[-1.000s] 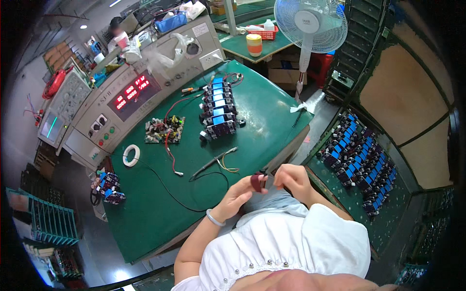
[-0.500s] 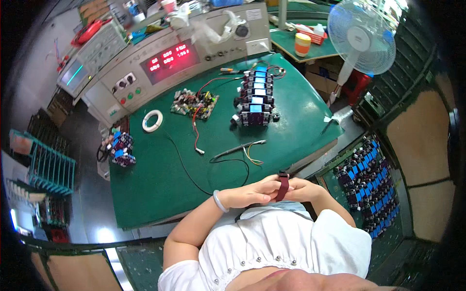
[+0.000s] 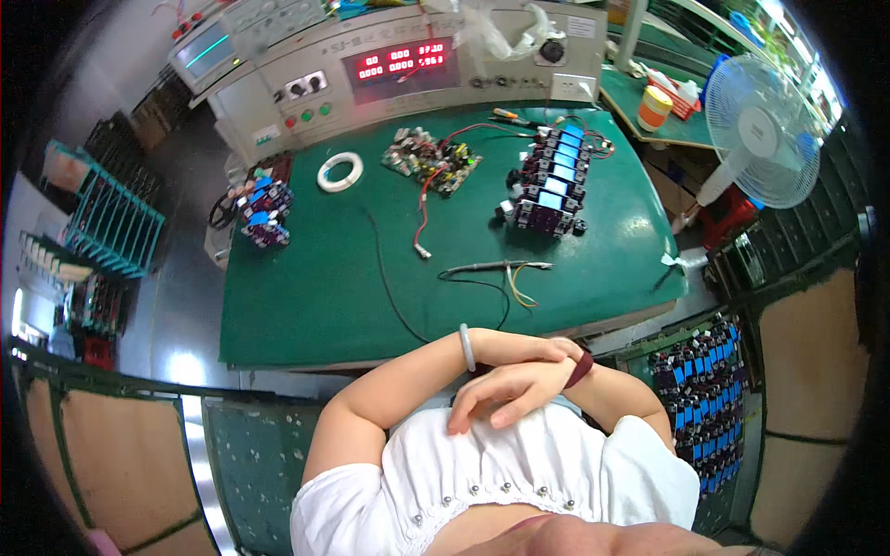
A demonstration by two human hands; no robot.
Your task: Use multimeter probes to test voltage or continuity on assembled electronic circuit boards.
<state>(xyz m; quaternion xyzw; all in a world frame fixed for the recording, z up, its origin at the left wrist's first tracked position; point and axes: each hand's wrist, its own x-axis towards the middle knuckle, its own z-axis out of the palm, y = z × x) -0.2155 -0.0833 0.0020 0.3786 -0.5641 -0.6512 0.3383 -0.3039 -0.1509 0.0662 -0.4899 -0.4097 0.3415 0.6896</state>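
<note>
A dark red wrist strap (image 3: 581,368) sits around my right wrist. My left hand (image 3: 545,349), below a pale bracelet (image 3: 466,347), reaches across and its fingers close at this strap; the fingertips are partly hidden. My right hand (image 3: 513,387) holds nothing, its fingers hanging apart in front of the white top. Beyond my hands, a dark pen-like tool (image 3: 482,267) with a black cable and thin coloured wires lies on the green bench mat (image 3: 352,306). Farther back stands a row of dark modules with blue tops (image 3: 554,181).
A circuit board (image 3: 431,162) with red wires and a white ring-shaped coil (image 3: 340,172) lie before the test instrument (image 3: 343,79). More blue-topped modules sit at the bench's left edge (image 3: 265,213) and on a rack (image 3: 705,398) at right. A fan (image 3: 760,130) stands back right.
The strap has gone from between my joined hands to my right wrist. My right hand has come down with fingers spread, my left hand has moved over that wrist. The view has shifted.
</note>
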